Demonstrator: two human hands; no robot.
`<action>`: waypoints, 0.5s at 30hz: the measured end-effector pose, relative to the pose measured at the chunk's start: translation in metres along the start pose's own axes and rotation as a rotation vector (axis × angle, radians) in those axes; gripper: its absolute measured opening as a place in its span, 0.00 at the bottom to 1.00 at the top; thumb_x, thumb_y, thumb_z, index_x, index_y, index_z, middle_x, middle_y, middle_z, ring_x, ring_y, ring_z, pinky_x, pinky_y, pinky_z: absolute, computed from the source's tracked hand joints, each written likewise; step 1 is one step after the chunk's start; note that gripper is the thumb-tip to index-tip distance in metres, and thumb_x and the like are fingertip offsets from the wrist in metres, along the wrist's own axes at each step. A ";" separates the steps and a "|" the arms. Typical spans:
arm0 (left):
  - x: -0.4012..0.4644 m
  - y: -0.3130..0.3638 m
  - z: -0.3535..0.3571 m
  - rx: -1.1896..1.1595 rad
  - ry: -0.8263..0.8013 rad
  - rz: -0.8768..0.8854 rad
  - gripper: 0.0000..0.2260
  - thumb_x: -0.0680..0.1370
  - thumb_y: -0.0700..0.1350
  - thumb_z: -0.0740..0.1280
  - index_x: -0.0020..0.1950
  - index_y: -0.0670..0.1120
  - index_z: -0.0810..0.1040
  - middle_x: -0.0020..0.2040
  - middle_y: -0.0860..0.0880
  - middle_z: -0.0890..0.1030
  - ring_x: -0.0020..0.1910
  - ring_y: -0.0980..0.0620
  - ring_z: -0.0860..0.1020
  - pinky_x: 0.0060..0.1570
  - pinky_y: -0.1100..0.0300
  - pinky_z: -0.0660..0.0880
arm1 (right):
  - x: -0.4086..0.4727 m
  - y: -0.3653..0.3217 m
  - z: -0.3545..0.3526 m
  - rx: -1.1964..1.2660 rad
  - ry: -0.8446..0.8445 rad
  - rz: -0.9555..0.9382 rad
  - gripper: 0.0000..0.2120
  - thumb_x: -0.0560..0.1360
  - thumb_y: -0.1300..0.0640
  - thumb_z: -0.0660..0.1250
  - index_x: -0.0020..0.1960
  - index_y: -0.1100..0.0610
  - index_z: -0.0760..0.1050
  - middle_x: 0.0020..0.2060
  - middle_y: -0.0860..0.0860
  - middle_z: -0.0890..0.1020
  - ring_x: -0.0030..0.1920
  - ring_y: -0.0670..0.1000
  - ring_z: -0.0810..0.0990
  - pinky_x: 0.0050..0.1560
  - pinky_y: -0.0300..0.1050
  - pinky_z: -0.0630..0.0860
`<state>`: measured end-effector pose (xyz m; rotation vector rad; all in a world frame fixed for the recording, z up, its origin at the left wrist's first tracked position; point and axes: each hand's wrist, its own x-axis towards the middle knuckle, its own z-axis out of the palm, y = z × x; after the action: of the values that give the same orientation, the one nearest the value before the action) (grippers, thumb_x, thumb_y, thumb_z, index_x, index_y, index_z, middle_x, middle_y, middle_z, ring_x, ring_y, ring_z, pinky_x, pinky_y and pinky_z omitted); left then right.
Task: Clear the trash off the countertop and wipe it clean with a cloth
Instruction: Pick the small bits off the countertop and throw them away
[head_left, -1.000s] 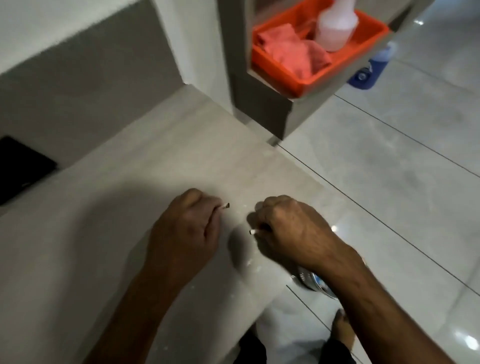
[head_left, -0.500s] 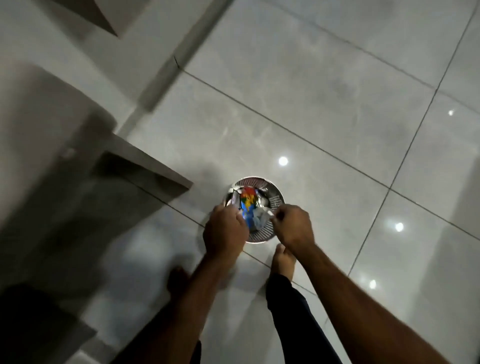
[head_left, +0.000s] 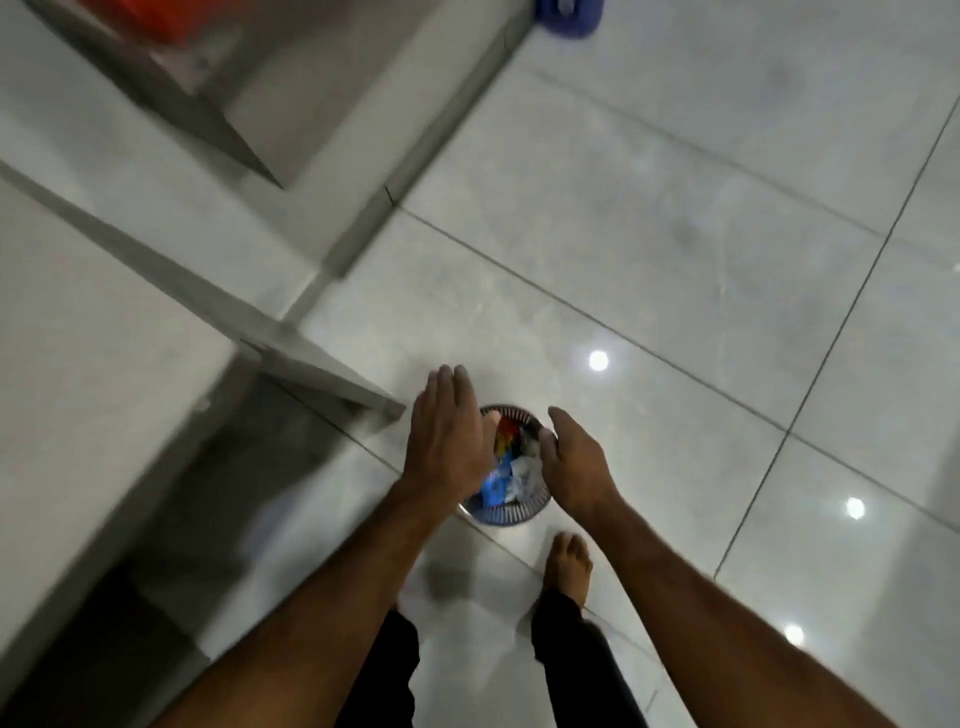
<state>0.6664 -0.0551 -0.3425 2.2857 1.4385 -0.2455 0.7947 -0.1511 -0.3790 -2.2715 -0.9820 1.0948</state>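
Note:
A small round slotted waste bin (head_left: 511, 514) stands on the tiled floor below me, holding colourful wrappers and crumpled white scraps (head_left: 511, 467). Over the bin's left rim hovers my left hand (head_left: 449, 441), flat, fingers spread, nothing in it. My right hand (head_left: 574, 462) is above the right rim, also open and empty. The pale countertop (head_left: 93, 395) fills the left side, its corner ending just left of the bin. No cloth shows clearly; the picture is blurred.
A grey shelf unit (head_left: 171, 88) with an orange tray edge (head_left: 140, 18) sits at the top left. A blue container (head_left: 566, 18) stands on the floor at the top. My bare foot (head_left: 569, 566) is right behind the bin. Glossy floor tiles spread right.
I turned from the countertop to the bin. Both hands, pinched on small scraps a second ago and over the bin half a second ago, have opened and are empty.

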 end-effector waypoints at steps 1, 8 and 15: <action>-0.005 0.007 -0.031 0.012 0.028 0.052 0.32 0.83 0.52 0.57 0.80 0.36 0.52 0.81 0.36 0.57 0.81 0.40 0.54 0.79 0.47 0.54 | -0.004 -0.025 -0.017 -0.012 0.003 -0.038 0.19 0.83 0.56 0.56 0.71 0.63 0.68 0.69 0.61 0.74 0.69 0.61 0.71 0.68 0.50 0.66; -0.030 -0.015 -0.239 -0.064 0.400 0.271 0.27 0.82 0.47 0.55 0.77 0.33 0.62 0.77 0.34 0.65 0.78 0.39 0.63 0.78 0.45 0.62 | -0.017 -0.249 -0.090 0.065 0.186 -0.396 0.20 0.83 0.54 0.54 0.74 0.58 0.66 0.72 0.54 0.72 0.72 0.52 0.69 0.70 0.39 0.60; 0.034 -0.169 -0.372 0.073 0.564 -0.184 0.33 0.81 0.55 0.58 0.76 0.32 0.62 0.76 0.31 0.64 0.78 0.34 0.61 0.77 0.42 0.60 | 0.049 -0.504 -0.086 -0.059 0.241 -0.771 0.19 0.81 0.57 0.58 0.70 0.64 0.69 0.64 0.63 0.78 0.63 0.60 0.75 0.62 0.42 0.65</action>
<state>0.5034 0.2002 -0.0667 2.3927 1.9395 0.3295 0.6786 0.2096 -0.0322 -1.7307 -1.5922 0.4516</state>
